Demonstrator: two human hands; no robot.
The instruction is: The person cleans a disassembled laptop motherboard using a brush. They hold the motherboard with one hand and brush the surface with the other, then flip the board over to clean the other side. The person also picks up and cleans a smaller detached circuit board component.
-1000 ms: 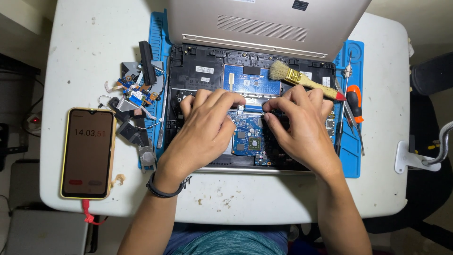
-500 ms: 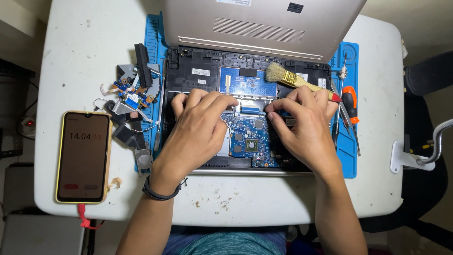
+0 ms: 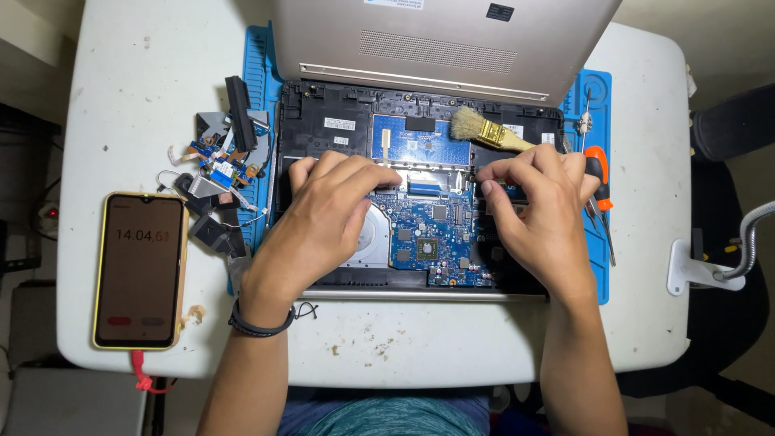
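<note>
The blue motherboard [image 3: 428, 234] lies exposed in the opened laptop base [image 3: 323, 121] on the blue repair mat [image 3: 258, 73], with the left hand [image 3: 323, 226] curled palm-down, fingertips pressing its upper-left edge, and the right hand [image 3: 541, 214] pinching something unclear at its right, below the brush [image 3: 484, 129].

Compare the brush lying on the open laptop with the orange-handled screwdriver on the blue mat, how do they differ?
The brush has a pale wooden handle, a brass-coloured band and light bristles; the screwdriver has an orange and black handle and a thin metal shaft. The brush lies slanted across the open laptop; the screwdriver lies nearly straight on the blue mat. The right hand covers the brush's handle end and part of the screwdriver. Neither is gripped.
</note>
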